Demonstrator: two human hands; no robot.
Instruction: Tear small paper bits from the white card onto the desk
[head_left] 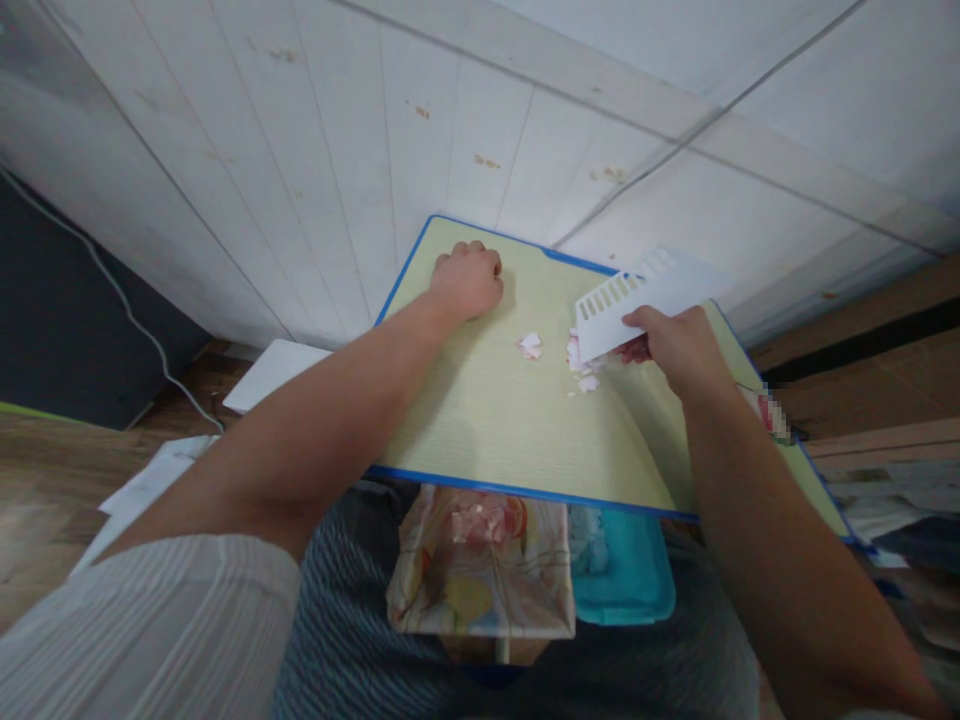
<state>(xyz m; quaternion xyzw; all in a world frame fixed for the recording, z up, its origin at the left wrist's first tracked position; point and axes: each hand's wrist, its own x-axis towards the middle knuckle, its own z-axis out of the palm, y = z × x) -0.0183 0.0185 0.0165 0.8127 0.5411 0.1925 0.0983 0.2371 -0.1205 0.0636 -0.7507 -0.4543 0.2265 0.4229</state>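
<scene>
- Right hand (679, 345) pinches a white slotted sheet (622, 318) between thumb and fingers, near its lower edge; the sheet extends beyond the thumb, tilted over the yellow board (495, 430).
- Paper scraps (589, 383) lie on the board beside the sheet's lower left corner, left of the grip; a smaller scrap pile (529, 346) sits farther left.
- Left hand (469, 280) rests on the board with curled fingers; whether they hold anything cannot be told.
</scene>
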